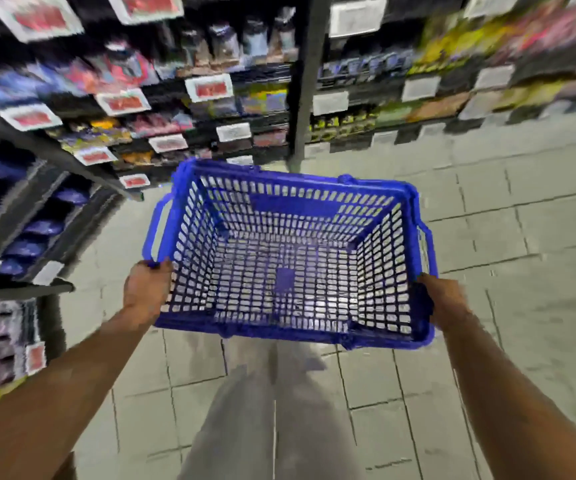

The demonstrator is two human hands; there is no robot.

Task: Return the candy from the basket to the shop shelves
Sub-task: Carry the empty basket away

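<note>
Here, the left hand (146, 292) curls shut around the near left rim of a blue plastic lattice shopping basket (279, 336), and the right hand (444, 301) clasps its near right corner. The basket hangs level above grey trousers (272, 420) and pale grey floor tiles (521, 244); no candy shows inside. Beyond, black shop shelves (300, 81) hold blurred bright packets behind white-and-red price tags (210, 88).

floor tiles (521, 237) grey | price tags (211, 88) red/white, blurred | grey trousers (272, 427)
</note>
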